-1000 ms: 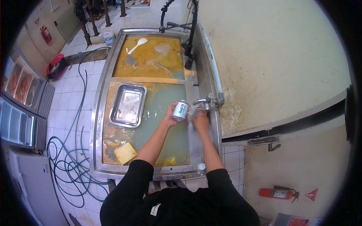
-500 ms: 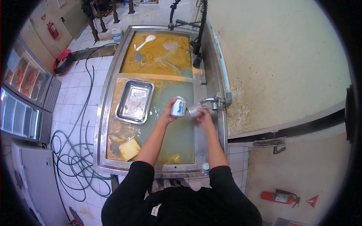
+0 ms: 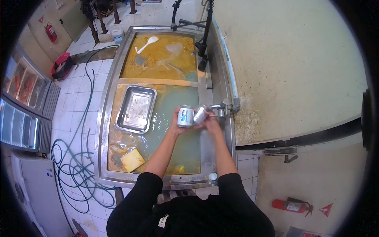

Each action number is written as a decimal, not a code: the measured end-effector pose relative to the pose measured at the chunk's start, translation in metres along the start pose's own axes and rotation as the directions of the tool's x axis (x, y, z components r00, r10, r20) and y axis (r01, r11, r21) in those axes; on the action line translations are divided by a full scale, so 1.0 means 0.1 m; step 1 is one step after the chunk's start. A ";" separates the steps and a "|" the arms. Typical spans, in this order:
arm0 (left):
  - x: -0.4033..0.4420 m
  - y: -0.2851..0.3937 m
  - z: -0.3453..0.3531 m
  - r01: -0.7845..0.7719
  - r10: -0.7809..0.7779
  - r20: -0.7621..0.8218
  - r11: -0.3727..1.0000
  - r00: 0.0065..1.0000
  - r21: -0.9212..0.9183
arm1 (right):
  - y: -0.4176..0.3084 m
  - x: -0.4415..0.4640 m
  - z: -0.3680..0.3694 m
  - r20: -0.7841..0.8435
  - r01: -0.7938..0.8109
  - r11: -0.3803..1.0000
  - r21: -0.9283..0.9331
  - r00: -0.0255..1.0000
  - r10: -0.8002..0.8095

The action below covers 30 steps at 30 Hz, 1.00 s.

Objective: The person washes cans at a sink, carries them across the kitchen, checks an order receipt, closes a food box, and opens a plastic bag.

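Observation:
A white can with blue print (image 3: 185, 116) is upright in my left hand (image 3: 175, 123), whose fingers wrap round its left side. My right hand (image 3: 211, 123) is closed on a clear, shiny container (image 3: 200, 114), tilted and right beside the can. Both are over the cloudy water of the near basin, just left of the wall tap (image 3: 222, 107). Whether the can and the container touch I cannot tell.
A steel tray (image 3: 136, 109) and a yellow sponge-like block (image 3: 132, 160) sit in the near basin. The far basin holds a white spoon (image 3: 147, 44). A black hose sprayer (image 3: 202, 59) hangs at the back right. A small white cap (image 3: 213, 176) lies on the near rim.
The clear container has come away from the tap, leftward to the can, and now tilts more steeply. The can has turned a little in my left hand. The view has shifted slightly.

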<state>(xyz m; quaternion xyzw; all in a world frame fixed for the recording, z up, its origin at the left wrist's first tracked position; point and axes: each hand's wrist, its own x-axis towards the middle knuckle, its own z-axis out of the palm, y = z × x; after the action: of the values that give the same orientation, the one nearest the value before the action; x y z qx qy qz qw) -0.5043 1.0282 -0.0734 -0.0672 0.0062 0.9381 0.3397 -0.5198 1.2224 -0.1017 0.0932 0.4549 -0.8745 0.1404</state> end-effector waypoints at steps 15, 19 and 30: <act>0.08 -0.15 0.03 -0.131 0.137 -0.030 0.980 0.990 0.148 | -0.16 -0.27 0.50 -0.308 -0.061 0.993 -0.097 0.951 0.028; 0.00 -0.13 0.20 -0.178 0.198 -0.155 0.975 0.968 0.135 | 0.10 0.06 -0.11 -0.086 0.012 0.934 0.357 0.996 0.021; 0.61 -0.32 -0.07 -0.222 0.578 0.176 0.010 0.797 0.975 | -0.04 -1.23 0.34 -0.289 0.052 0.951 0.306 0.956 0.041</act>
<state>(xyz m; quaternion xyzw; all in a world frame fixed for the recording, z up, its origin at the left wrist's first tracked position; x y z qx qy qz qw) -0.5290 1.0913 -0.0875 0.0433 0.6735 0.7379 0.0099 -0.4064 1.2166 -0.0439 0.2407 0.3280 -0.9120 0.0529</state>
